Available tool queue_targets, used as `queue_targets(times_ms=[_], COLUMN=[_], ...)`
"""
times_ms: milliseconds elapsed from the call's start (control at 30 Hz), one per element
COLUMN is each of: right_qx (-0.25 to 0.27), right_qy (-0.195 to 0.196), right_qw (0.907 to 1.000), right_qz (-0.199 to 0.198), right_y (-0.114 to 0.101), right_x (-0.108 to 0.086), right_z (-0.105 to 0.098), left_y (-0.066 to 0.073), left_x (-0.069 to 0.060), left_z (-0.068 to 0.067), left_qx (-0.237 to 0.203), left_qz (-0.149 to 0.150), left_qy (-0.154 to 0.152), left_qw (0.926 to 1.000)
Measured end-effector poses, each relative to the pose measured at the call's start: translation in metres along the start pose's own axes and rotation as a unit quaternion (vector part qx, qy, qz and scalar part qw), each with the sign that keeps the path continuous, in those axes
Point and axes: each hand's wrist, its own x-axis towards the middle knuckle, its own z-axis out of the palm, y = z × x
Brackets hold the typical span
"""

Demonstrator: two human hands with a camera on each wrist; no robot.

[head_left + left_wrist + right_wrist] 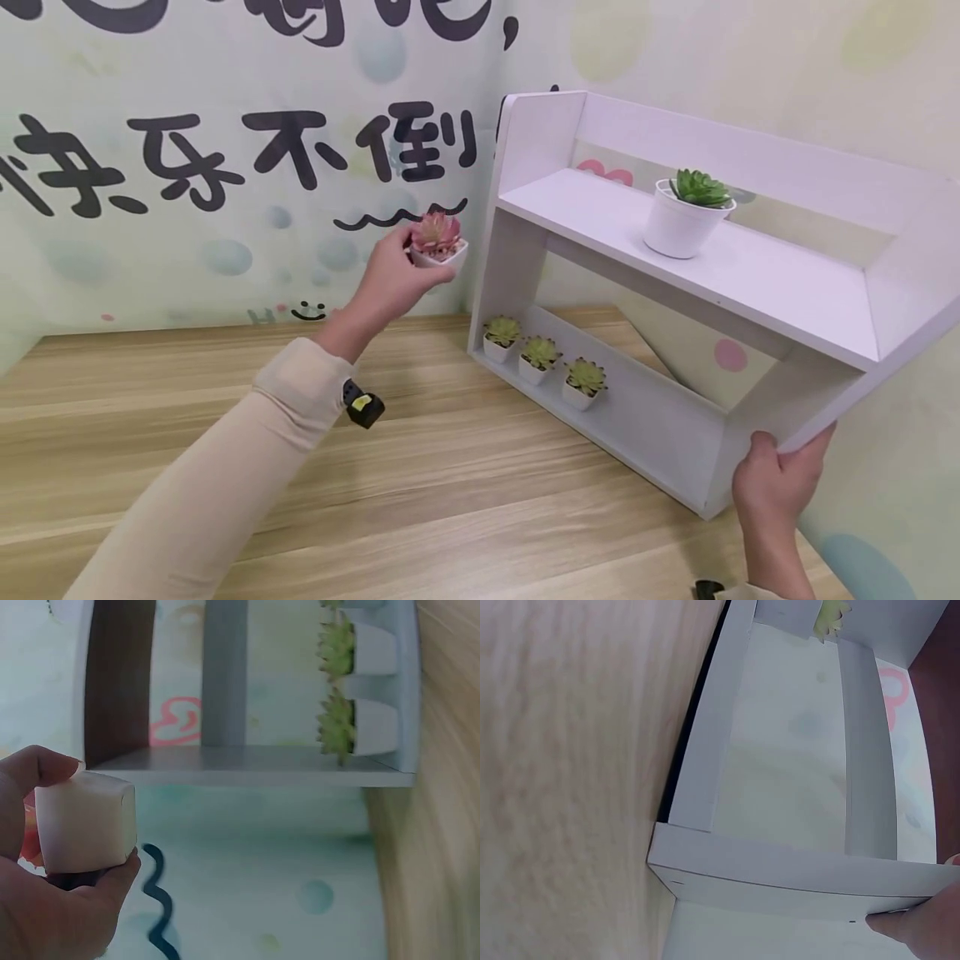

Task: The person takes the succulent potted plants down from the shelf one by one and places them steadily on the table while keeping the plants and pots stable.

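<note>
A loose beige cloth sleeve [217, 475], cut off at the lower edge, reaches in from the left, a small black device [364, 405] at its cuff. At lower right, the right hand [776, 483] grips the side panel of a white two-tier board shelf [787, 287]; some of its fingers are hidden by the panel, and the right wrist view crops the hand at its edge. Below spreads a tabletop of pale, streaky wood grain [375, 508].

Farther off, the left hand [390, 279] holds a pink rosette succulent in a squarish white pot [438, 242], pinched between thumb and fingers, in the air just left of the shelf. Pebbles cover its soil (the left wrist view shows mostly smooth pot wall, the plant nearly all hidden).

On the lower tier, toward the left end, three yellow-green spiky succulents in small white pots [536, 362] stand in a row. Above, a glossy green succulent in a larger round white pot [682, 221] sits upright. Behind hangs a pale printed backdrop [165, 275], its black lettering cropped at the top.
</note>
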Motion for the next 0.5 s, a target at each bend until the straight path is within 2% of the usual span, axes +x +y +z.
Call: queue_targets(times_ms=[200, 500], right_qx=[0.009, 0.004], right_qy=[-0.001, 0.003], right_qw=[1.0000, 1.0000], right_qz=[-0.003, -0.005], right_y=[0.000, 0.001], right_x=[0.001, 0.002], right_z=[0.001, 0.001], left_y=[-0.031, -0.063], left_x=[-0.008, -0.013], left_z=[-0.001, 0.003], left_qx=[0.012, -0.003], left_qz=[-0.026, -0.030], left_qy=[-0.017, -0.035], left_qw=[0.9994, 0.9989])
